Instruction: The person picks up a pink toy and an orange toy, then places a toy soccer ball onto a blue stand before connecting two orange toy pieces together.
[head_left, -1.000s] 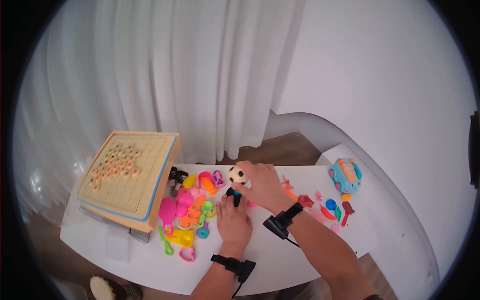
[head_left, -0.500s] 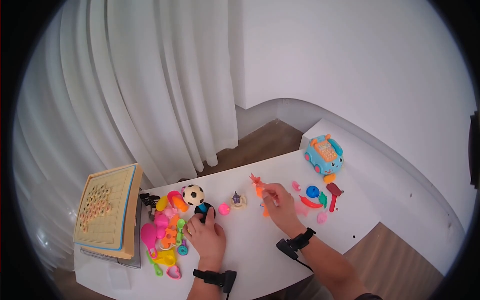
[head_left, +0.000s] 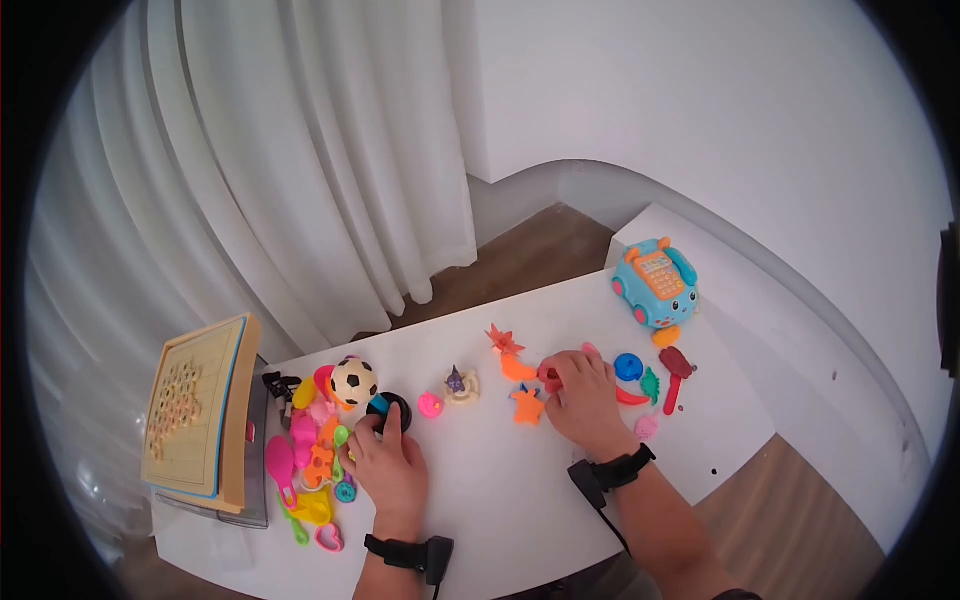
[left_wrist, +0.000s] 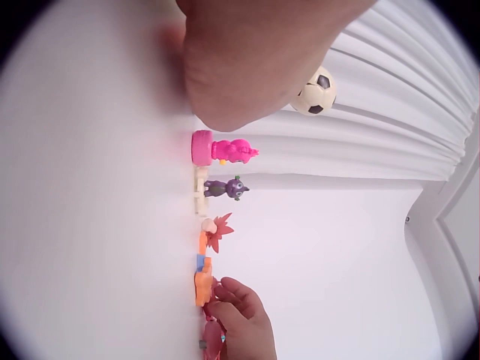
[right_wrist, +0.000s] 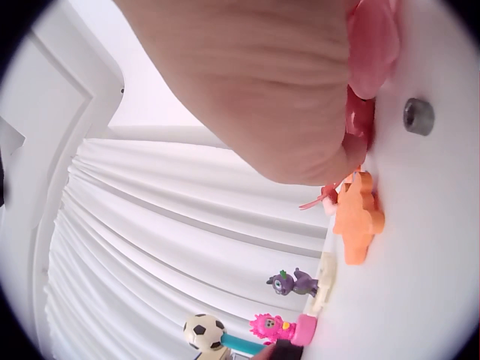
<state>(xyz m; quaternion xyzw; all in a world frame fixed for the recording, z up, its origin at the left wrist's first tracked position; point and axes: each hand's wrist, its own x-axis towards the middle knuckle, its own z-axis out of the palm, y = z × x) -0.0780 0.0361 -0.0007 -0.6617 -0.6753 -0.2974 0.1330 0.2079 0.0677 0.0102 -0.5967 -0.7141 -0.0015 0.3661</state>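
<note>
Head view: football toy (head_left: 354, 382) at my left hand (head_left: 392, 478), red toy (head_left: 547, 374) in my right hand (head_left: 590, 408)

From where I sit, the football toy stands on the left part of the table (head_left: 490, 500), just right of a bright pile of toys (head_left: 304, 430). Its ball is cream-white with black patches, and a teal stem (right_wrist: 238, 343) joins it to a round black base (head_left: 405, 410); my right wrist feed shows it roughly upright. My left fingers lie loosely apart, touching the base.

The red toy is right of the table's middle. My right fingers are narrow, pinching it and covering much of its surface. What I can see is deep red, slightly glossy and rounded; I can't make out its full shape.

Near it, to the left, lies a thick orange cutout (head_left: 526, 405) with blunt points. Between my hands I have a purple figure (right_wrist: 281, 283) on a pale base, and left of that a pink figure (right_wrist: 271, 328) on a round pink foot. At the far right sits a blue toy telephone (head_left: 658, 285) with an orange keypad.
</note>
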